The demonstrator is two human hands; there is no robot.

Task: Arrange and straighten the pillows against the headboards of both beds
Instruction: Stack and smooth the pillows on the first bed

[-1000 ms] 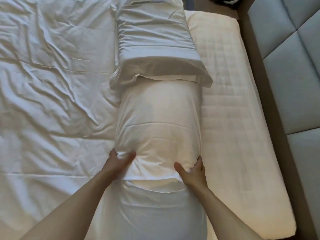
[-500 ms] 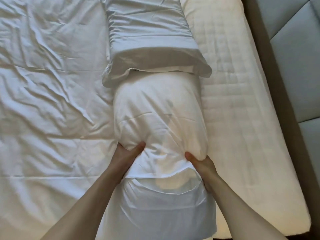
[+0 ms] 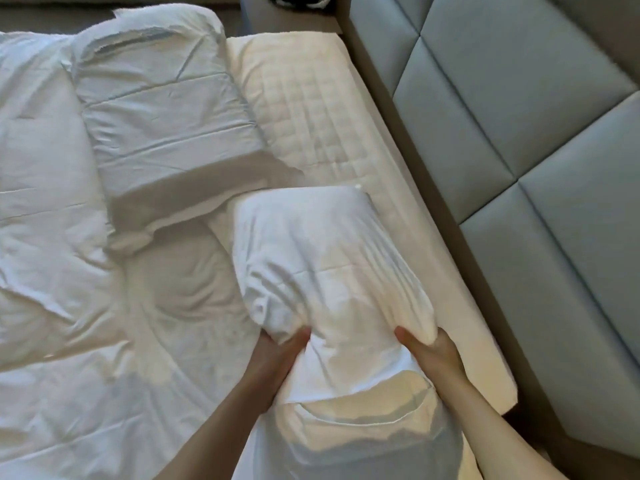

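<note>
**Both hands grip the near end of a white pillow beside the grey headboard**

The left hand (image 3: 277,355) and the right hand (image 3: 427,351) are each clamped on the near end of a plump white fabric pillow (image 3: 325,258). On each hand the thumb presses into the top of the cloth; the other fingers are hidden under or behind the bunched fabric, so their curl cannot be made out. The pillow's surface is blurred, and I cannot tell whether it is lifted clear of the bed or dragging on it. Its far end points up the frame; its right side lies over the cream quilted mattress (image 3: 311,109), near the grey padded panelled headboard (image 3: 519,133) but apart from it, with a dark gap between mattress and headboard.

The pillow's loose open case end (image 3: 363,427) spreads toward the camera and is cut off by the bottom edge. Both forearms enter from the bottom, also cut off.

A second white pillow in a creased case (image 3: 162,109) lies to the upper left, tilted, its near corner just beside the held pillow. The rumpled white duvet (image 3: 52,271) covers the left side and runs out of frame. A dark object at the top edge is too cropped to identify.
</note>
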